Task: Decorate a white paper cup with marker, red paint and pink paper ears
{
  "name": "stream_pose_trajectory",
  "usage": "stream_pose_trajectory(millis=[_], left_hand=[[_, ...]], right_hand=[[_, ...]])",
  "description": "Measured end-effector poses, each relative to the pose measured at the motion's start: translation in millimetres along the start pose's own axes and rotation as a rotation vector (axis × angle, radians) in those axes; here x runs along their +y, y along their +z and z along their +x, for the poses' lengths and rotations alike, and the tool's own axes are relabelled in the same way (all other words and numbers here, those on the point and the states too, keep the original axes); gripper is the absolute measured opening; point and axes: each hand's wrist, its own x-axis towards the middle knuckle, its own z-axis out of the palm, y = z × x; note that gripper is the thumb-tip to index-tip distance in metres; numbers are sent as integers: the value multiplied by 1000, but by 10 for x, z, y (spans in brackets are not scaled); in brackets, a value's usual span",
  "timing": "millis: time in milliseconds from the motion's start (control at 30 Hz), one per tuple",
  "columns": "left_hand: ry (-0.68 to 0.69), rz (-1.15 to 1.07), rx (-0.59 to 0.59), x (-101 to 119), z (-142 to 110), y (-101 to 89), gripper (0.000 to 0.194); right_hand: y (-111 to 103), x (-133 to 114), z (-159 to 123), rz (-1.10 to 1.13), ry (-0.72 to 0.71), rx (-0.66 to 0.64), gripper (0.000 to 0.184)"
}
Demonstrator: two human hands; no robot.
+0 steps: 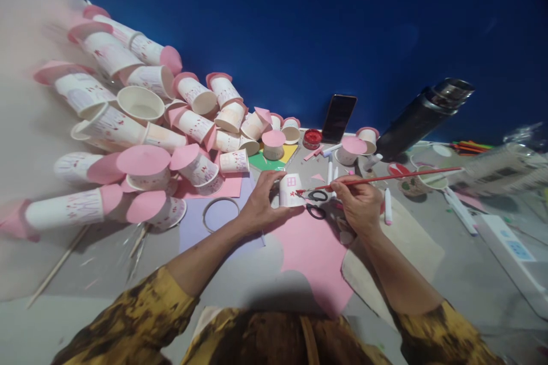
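Note:
My left hand [262, 203] is wrapped round a white paper cup [291, 198], which carries a pink window drawing and red marks. Between the fingers of my right hand [358, 204] is a long red paintbrush [398, 177], its tip at the cup's side where the red marks are. Just behind the cup and the brush lie black scissors [317, 212], partly covered. Under my hands spreads pink paper [314, 251] with curved cut edges. A small jar of red paint [312, 138] stands beyond the cup.
Many decorated paper cups with pink cone tops [143, 159] are piled at the left. A phone [339, 118] leans against the blue wall, beside a dark thermos [422, 120]. White markers [387, 206] and a power strip [511, 254] lie to the right. Purple paper [192, 217] lies left.

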Motion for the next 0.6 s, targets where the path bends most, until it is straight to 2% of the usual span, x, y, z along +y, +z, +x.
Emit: stream_pose_trajectory(millis=[133, 267, 400, 600], left_hand=[[-12, 3, 2, 17, -2, 2, 78], [-14, 8, 8, 31, 0, 3, 79], [-22, 17, 10, 36, 2, -4, 79], [-43, 52, 8, 49, 0, -15, 80]], right_hand=[[13, 3, -2, -3, 16, -32, 22], [-8, 21, 35, 59, 39, 28, 22], [-18, 23, 52, 104, 66, 32, 24], [0, -13, 11, 66, 8, 29, 22]])
